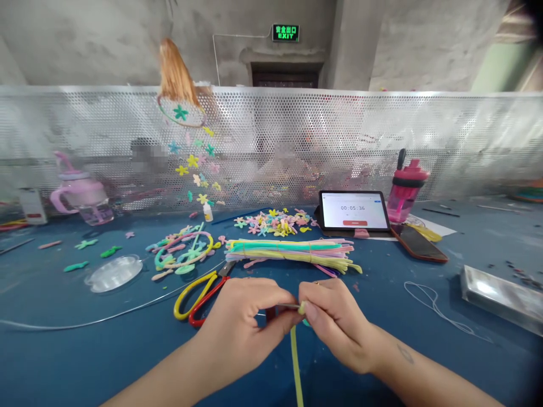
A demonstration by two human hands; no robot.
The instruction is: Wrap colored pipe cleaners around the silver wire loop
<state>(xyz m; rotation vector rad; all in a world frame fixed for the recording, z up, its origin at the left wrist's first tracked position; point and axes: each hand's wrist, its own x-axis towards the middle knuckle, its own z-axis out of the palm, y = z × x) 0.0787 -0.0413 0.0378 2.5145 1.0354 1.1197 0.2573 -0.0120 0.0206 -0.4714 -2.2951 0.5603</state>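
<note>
My left hand (250,322) is closed in a pinch, thumb against fingers, on a thin greyish rod (287,306). Its far end is hidden by the fingers. Close beside it, my right hand (335,322) pinches a yellow pipe cleaner (296,362), whose end is bent round the rod's tip. The rest of that pipe cleaner hangs down toward the bottom of the view. Left of my left hand lie scissors (203,297) with one yellow and one red handle. Just beyond both hands rests a bundle of pastel pipe cleaners (288,252).
Small pipe-cleaner flowers (275,222) are heaped behind the bundle. A tablet (354,212) showing a timer, a pink bottle (405,192) and a phone (419,242) stand or lie to the right. At left are a clear dish (114,273) and a decorated hoop (184,249). Perforated metal panels (280,141) close off the back.
</note>
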